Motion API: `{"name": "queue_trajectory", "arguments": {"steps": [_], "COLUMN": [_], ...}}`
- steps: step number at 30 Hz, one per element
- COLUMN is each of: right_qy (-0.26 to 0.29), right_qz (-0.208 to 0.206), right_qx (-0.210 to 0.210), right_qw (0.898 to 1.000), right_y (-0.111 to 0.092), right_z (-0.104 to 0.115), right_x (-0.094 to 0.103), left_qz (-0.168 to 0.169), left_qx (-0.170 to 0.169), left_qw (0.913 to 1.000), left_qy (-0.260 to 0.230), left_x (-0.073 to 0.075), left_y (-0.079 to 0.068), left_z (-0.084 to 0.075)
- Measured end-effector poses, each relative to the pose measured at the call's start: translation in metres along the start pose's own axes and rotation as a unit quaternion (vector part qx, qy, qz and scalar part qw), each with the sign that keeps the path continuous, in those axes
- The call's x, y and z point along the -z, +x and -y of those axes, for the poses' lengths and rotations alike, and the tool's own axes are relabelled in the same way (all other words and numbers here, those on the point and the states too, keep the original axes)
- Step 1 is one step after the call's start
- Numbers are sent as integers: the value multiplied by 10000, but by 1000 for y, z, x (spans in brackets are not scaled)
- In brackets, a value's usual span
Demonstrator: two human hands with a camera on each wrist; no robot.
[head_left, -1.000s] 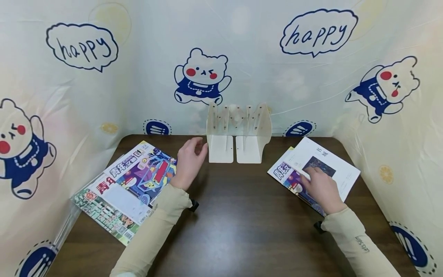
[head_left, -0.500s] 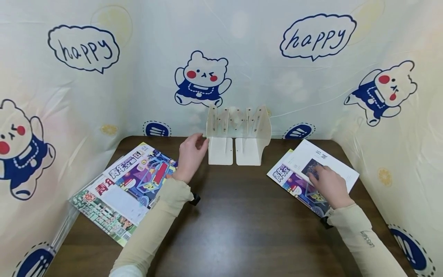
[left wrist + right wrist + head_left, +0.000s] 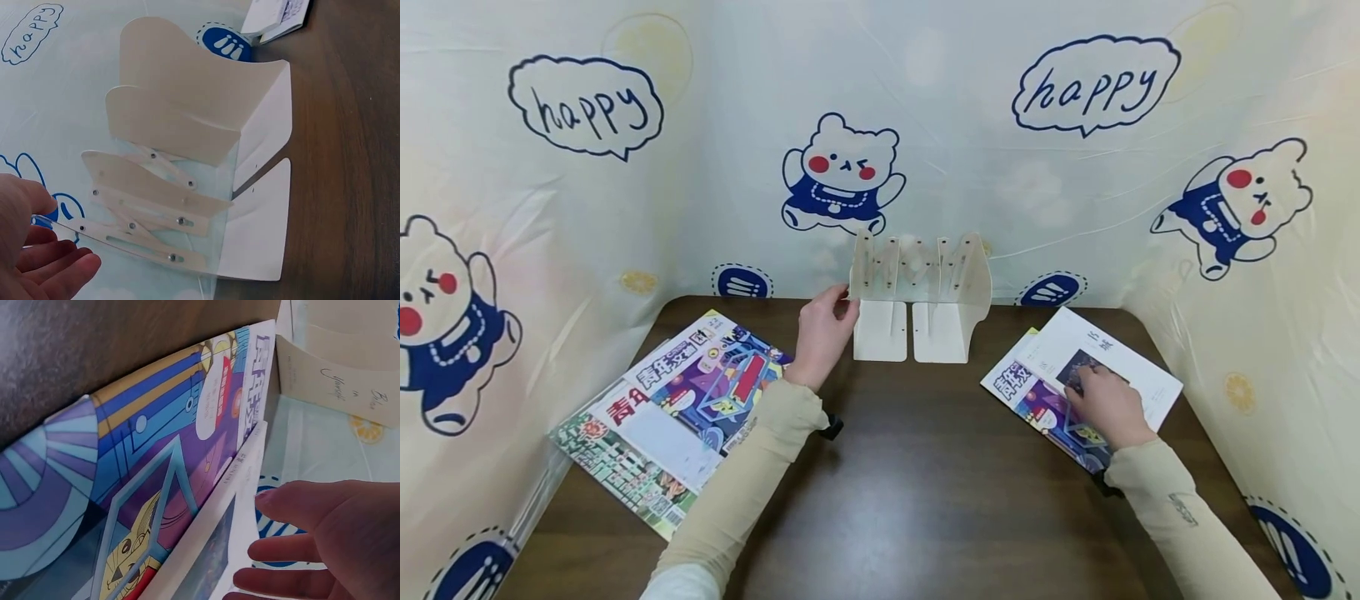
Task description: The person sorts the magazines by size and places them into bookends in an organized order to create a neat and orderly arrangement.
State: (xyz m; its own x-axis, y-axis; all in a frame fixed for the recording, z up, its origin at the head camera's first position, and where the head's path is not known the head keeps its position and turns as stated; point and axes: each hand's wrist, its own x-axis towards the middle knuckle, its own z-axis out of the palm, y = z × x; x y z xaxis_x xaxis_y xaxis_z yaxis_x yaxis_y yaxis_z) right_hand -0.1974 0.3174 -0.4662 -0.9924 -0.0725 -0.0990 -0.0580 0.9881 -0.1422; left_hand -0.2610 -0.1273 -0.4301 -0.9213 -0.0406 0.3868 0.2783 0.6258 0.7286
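Observation:
A cream metal expandable bookend (image 3: 919,275) stands at the back middle of the table, with two flat base plates and slotted crossing bars between its panels. My left hand (image 3: 825,337) is at its left side. Seen from the left wrist, the thumb and curled fingers of this left hand (image 3: 40,244) pinch the end panel's edge. On the right, my right hand (image 3: 1108,407) is over a white book (image 3: 1123,354) that lies on a colourful magazine (image 3: 1048,408). Its fingers are nearly straight in the right wrist view, beside the white book (image 3: 203,559); contact is unclear.
A spread of magazines (image 3: 677,400) lies on the left of the dark brown table (image 3: 895,500), partly under my left sleeve. A patterned cloth curtain (image 3: 955,167) with cartoon bears closes off the back and both sides.
My left hand has shifted slightly right and up, onto the bookend's left edge. My right hand has slid a little to the right over the white book. The bookend and magazines look unmoved.

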Motion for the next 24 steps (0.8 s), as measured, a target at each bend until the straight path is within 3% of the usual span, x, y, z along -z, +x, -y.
{"name": "queue_trajectory", "arguments": {"steps": [14,24], "right_qy": [-297,-140], "right_qz": [381,637], "right_qx": [-43,-16], "right_qw": [9988,9979], "right_y": [8,15], "right_z": [-5,-2], "right_x": [-13,-12], "left_qz": [33,17], "left_qx": [-44,-11], "left_qw": [10000,10000], "left_qy": [30,11], "left_x": [-4,-5], "left_y": [4,4], "left_z": [-1,0]}}
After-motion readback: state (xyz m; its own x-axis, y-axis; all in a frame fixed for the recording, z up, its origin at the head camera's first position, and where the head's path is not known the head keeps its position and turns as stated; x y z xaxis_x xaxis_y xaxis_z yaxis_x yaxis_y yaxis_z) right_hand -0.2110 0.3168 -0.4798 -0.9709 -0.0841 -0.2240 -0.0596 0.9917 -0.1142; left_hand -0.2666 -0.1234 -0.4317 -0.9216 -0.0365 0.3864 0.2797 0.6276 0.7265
